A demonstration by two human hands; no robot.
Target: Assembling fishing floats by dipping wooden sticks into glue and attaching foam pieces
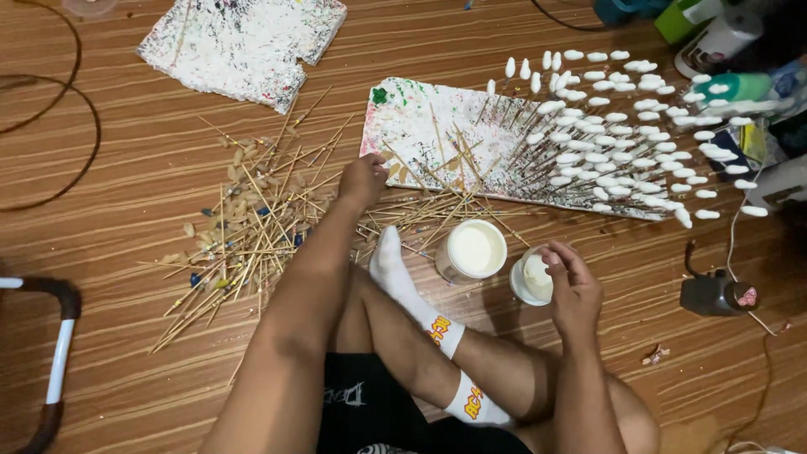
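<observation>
— Where are we, starting close in?

— We sit cross-legged on the wooden floor (126,252), white sock (402,282) forward. Our right hand (574,290) rests at the rim of the small white cup (531,279), fingers (556,256) curled together over it as if pinching something; what they pinch, we cannot tell. Just beside it on the left stands the larger tub of white paste (473,250), open.

— And the left?

— Our left hand (363,178) reaches out to the loose bamboo sticks (252,227) scattered across the middle of the floor, fingers bunched down among them, at the near left corner of the paint-spattered foam board (437,134). Whether a stick is already gripped, we cannot tell.

— So which step do we judge this to be?

— Fetching a bare stick while the right hand waits at the cup. The next move calls for lifting one stick clear of the tangle and bringing its tip to the cup.

— Farther out?

— The board's right half bristles with standing sticks with white tips (622,126). A second spattered board (244,42) lies by the floor's far edge.
</observation>
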